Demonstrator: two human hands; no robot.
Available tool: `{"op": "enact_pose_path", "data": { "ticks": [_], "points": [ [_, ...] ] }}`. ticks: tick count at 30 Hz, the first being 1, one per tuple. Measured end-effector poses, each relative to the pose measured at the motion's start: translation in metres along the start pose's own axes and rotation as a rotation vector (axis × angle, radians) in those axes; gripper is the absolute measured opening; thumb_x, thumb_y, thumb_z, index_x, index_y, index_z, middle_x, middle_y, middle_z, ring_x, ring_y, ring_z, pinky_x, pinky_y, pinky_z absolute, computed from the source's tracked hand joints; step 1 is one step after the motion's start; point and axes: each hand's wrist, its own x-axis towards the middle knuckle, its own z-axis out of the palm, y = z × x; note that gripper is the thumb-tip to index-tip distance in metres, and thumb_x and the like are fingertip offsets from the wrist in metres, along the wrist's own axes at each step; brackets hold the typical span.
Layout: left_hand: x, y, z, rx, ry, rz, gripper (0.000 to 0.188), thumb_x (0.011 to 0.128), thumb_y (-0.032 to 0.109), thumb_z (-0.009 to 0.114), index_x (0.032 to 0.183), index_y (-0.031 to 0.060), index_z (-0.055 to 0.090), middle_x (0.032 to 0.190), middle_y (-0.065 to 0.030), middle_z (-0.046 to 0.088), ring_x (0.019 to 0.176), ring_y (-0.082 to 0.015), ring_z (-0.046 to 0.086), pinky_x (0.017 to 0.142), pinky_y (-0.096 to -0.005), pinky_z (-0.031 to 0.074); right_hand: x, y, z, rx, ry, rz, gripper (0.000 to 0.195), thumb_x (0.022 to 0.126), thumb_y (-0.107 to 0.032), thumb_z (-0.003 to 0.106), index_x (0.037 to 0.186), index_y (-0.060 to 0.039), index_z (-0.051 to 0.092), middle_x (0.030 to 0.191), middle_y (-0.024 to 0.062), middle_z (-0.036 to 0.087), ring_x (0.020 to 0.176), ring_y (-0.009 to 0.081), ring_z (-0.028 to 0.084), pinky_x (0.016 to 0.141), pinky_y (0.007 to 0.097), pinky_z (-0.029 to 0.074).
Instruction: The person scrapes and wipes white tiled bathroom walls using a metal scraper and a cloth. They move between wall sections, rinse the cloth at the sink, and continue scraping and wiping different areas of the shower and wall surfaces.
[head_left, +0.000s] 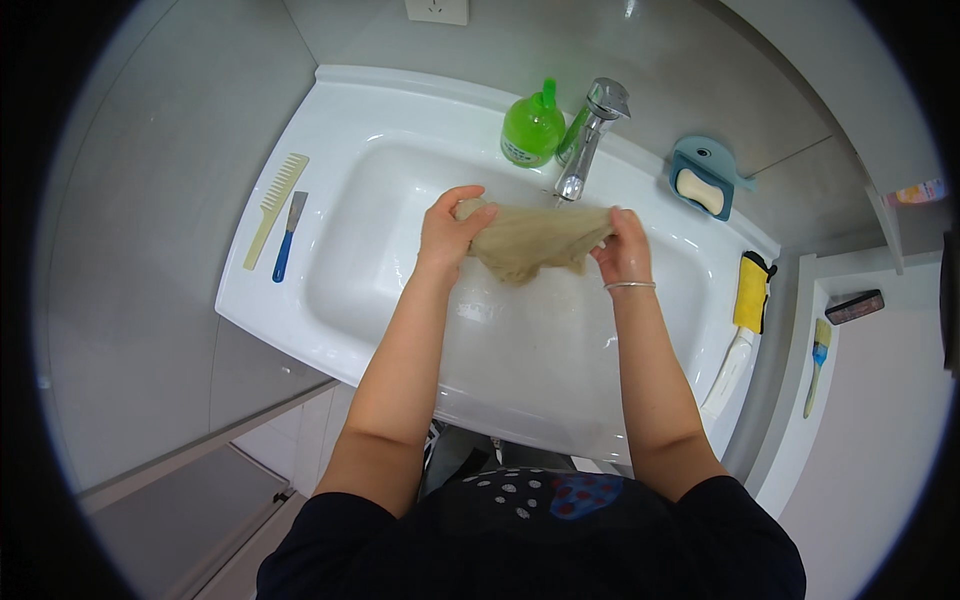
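Note:
A wet beige cloth (544, 236) is stretched between my two hands over a white washbasin (360, 247). My left hand (450, 229) grips its left end, thumb on top. At the other end, my right hand (626, 244) pinches the cloth's upper corner; a thin bangle circles that wrist. The cloth's lower edge hangs in loose folds. Just behind it, the spout of a chrome faucet (581, 154) points down at the basin, and its outlet is close to the cloth's top edge. Cloudy water appears to lie in the bowl below.
Behind the bowl stands a green pump bottle (532, 129). A wall-mounted blue soap dish (703, 176) holds a bar of soap (700, 190). The left rim carries a comb (276, 210) and a blue-handled scraper (289, 240). A yellow cloth (751, 294) and a white tube (727, 375) lie right; a paintbrush (817, 364) rests beyond.

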Motion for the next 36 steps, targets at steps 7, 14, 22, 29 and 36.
{"op": "enact_pose_path", "data": {
  "ticks": [7, 14, 22, 29, 36],
  "points": [
    [0.012, -0.036, -0.017, -0.016, 0.095, -0.012, 0.02, 0.083, 0.011, 0.068, 0.101, 0.0044, 0.065, 0.088, -0.0025, 0.062, 0.075, -0.0104, 0.056, 0.065, -0.0241, 0.046, 0.003, -0.026, 0.01, 0.487, 0.288, 0.183, 0.034, 0.095, -0.039, 0.048, 0.103, -0.0058, 0.054, 0.104, 0.0113, 0.063, 0.102, 0.031, 0.059, 0.095, 0.0476, 0.043],
    [0.003, -0.086, 0.051, -0.557, 0.031, -0.802, 0.059, 0.088, 0.051, 0.058, 0.128, 0.0109, 0.044, 0.128, -0.0074, 0.048, 0.117, -0.0286, 0.048, 0.092, -0.0608, 0.039, -0.008, -0.011, 0.038, 0.706, -0.033, 0.336, 0.029, 0.093, -0.038, 0.051, 0.085, -0.0097, 0.052, 0.087, 0.0067, 0.06, 0.08, 0.0263, 0.056, 0.087, 0.0462, 0.045],
    [0.02, -0.065, 0.075, -0.96, -0.35, -0.459, 0.058, 0.093, 0.052, 0.046, 0.133, 0.0093, 0.041, 0.124, -0.0078, 0.053, 0.109, -0.0268, 0.054, 0.092, -0.0435, 0.047, -0.012, 0.046, 0.025, -0.859, -0.245, -0.544, 0.053, 0.089, -0.029, 0.056, 0.131, 0.0017, 0.044, 0.133, 0.0206, 0.045, 0.126, 0.0356, 0.039, 0.106, 0.0386, 0.03],
    [-0.013, -0.052, 0.061, -0.81, -0.188, -0.421, 0.045, 0.096, 0.045, 0.045, 0.126, 0.0119, 0.046, 0.114, -0.005, 0.054, 0.103, -0.021, 0.053, 0.089, -0.0391, 0.045, -0.036, 0.062, 0.055, -1.131, -0.394, -0.511, 0.06, 0.093, -0.033, 0.051, 0.141, -0.0029, 0.033, 0.147, 0.0209, 0.027, 0.138, 0.0345, 0.021, 0.112, 0.0385, 0.019],
    [-0.012, -0.039, 0.062, -0.865, -0.121, -0.459, 0.057, 0.096, 0.05, 0.041, 0.141, 0.016, 0.035, 0.131, -0.0034, 0.047, 0.118, -0.0191, 0.046, 0.102, -0.0387, 0.036, -0.035, 0.072, 0.037, -0.91, -0.228, -0.414, 0.035, 0.095, -0.024, 0.051, 0.122, -0.0014, 0.049, 0.118, 0.0168, 0.052, 0.111, 0.0274, 0.049, 0.096, 0.0351, 0.037]
  ]
}}
